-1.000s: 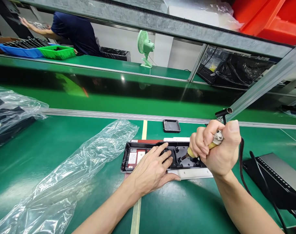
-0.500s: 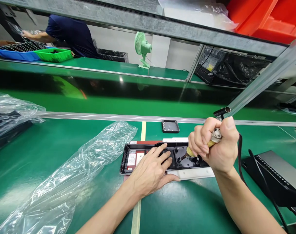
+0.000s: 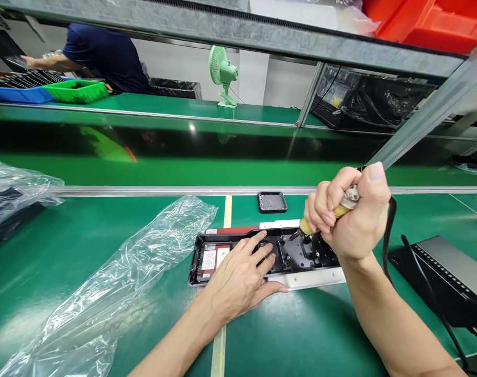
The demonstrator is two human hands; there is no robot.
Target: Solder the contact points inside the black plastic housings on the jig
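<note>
A long black plastic housing [image 3: 301,255] lies on a white and red support [image 3: 320,278] on the green bench. My left hand [image 3: 244,269] rests across the housing's left-middle part, fingers spread, thumb by the white strip. Above the right half, my right hand [image 3: 350,212] is wrapped round a yellow-handled screwdriver [image 3: 308,225], its tip pointing down-left at the housing's upper edge area. Whether the tip touches is too small to tell. Behind the housing sits a small black tray [image 3: 272,202] with tiny bits in it.
Clear plastic wrap [image 3: 144,272] lies at the left, beside a bagged black item [image 3: 14,209]. A silver-black device [image 3: 446,277] with cables is at the right. Beyond stand a green fan [image 3: 222,76], a green bin [image 3: 77,90] and a person in dark blue [image 3: 104,57]. A metal shelf crosses above.
My right hand has raised the screwdriver, and its tip has moved from the housing's middle toward its far edge. My left hand keeps its place on the housing. The view has shifted slightly.
</note>
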